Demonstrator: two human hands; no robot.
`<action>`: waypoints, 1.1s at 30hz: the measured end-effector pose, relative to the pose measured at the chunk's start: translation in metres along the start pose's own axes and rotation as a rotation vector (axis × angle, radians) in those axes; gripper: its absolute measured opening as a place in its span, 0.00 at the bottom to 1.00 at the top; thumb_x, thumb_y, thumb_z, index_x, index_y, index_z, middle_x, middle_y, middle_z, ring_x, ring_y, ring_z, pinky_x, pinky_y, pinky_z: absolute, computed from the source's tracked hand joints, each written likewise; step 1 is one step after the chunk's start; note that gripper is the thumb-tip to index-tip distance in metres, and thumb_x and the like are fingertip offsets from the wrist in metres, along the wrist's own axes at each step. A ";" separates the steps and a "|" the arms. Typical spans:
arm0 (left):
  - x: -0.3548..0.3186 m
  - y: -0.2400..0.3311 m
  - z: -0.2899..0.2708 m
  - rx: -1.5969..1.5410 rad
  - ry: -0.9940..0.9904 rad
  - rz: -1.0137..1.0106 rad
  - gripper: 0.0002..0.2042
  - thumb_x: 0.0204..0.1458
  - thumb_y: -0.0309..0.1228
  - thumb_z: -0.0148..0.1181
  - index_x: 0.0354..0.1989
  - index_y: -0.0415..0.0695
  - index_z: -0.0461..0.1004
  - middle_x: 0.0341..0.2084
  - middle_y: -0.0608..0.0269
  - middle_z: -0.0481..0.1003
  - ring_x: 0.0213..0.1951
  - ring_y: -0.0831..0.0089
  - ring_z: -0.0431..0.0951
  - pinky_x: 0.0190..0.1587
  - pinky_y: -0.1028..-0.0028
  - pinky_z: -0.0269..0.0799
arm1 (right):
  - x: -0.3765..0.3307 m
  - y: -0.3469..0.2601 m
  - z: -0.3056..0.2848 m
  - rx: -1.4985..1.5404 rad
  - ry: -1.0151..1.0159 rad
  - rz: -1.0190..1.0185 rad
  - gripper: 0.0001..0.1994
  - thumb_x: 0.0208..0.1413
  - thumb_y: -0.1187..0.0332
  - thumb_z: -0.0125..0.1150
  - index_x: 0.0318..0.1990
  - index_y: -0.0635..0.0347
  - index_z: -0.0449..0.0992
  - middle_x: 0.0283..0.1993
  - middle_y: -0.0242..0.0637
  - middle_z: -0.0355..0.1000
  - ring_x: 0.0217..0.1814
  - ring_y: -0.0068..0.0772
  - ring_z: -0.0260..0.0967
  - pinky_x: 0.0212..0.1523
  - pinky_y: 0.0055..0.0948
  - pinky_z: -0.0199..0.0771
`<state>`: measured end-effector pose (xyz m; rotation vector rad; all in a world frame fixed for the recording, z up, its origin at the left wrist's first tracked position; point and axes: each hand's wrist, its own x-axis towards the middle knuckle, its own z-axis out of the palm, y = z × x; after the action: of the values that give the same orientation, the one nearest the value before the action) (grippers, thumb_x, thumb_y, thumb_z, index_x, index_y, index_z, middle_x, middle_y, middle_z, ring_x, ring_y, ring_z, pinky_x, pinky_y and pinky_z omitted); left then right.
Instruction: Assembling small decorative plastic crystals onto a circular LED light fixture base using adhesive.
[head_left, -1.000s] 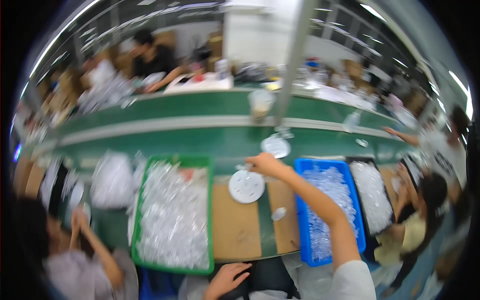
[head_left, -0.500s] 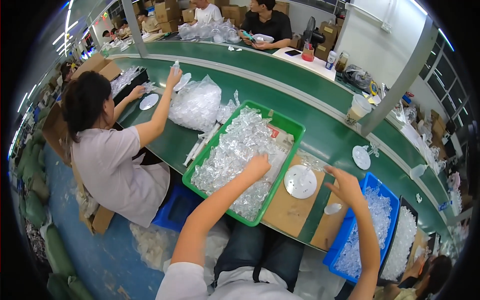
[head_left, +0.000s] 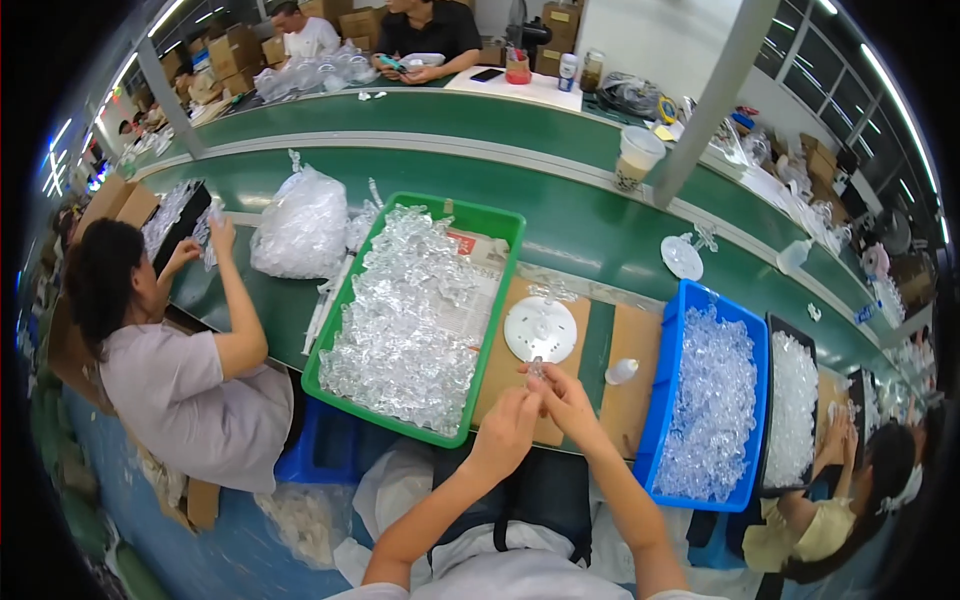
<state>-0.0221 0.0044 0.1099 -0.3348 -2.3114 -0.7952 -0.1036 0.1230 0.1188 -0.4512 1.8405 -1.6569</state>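
My left hand (head_left: 506, 432) and my right hand (head_left: 563, 404) meet in front of my body, fingertips pinched together. A small clear plastic piece (head_left: 537, 367) sticks up from between their fingers; its lower part is hidden. Just beyond them a white round disc (head_left: 540, 328) with small holes lies on a brown board (head_left: 497, 388). Clear plastic parts (head_left: 552, 291) rest behind the disc. To the left stands a green tray (head_left: 511, 262), heaped with clear plastic pieces (head_left: 405, 325) over a sheet of cardboard. A small translucent bottle (head_left: 621, 372) lies right of my hands.
Right of the bottle stands a blue bin (head_left: 645, 440) of clear pieces, with a black tray (head_left: 770, 465) beyond. A co-worker (head_left: 180, 370) sits at left near a clear bag (head_left: 300, 225). A drink cup (head_left: 637, 160) and another white disc (head_left: 682, 257) stand farther back.
My left hand has come out of the green tray and my right hand has moved left and nearer. They now meet around a small clear piece. The view has shifted right.
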 end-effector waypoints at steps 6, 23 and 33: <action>-0.001 -0.035 0.055 -0.093 -0.115 -0.395 0.20 0.49 0.24 0.54 0.52 0.36 0.64 0.52 0.42 0.63 0.53 0.47 0.65 0.50 0.61 0.65 | -0.026 0.049 -0.030 0.657 0.297 0.105 0.13 0.60 0.58 0.50 0.46 0.55 0.67 0.38 0.32 0.71 0.41 0.26 0.71 0.35 0.24 0.70; -0.070 -0.049 0.050 0.087 -0.375 -0.226 0.21 0.49 0.32 0.56 0.55 0.48 0.68 0.59 0.41 0.57 0.62 0.47 0.54 0.61 0.49 0.50 | -0.025 0.066 -0.025 0.428 0.335 0.093 0.14 0.61 0.64 0.50 0.48 0.63 0.71 0.37 0.32 0.72 0.39 0.20 0.69 0.39 0.21 0.68; -0.080 -0.039 0.061 0.057 -0.335 -0.300 0.24 0.47 0.36 0.59 0.56 0.53 0.68 0.58 0.43 0.56 0.64 0.49 0.50 0.63 0.50 0.46 | 0.008 0.080 0.008 -0.083 0.510 -0.090 0.14 0.47 0.72 0.65 0.41 0.69 0.74 0.35 0.38 0.75 0.35 0.26 0.73 0.36 0.23 0.73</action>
<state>-0.0097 0.0095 0.0029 -0.0998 -2.7367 -0.8683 -0.0925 0.1246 0.0393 -0.1496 2.2872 -1.8870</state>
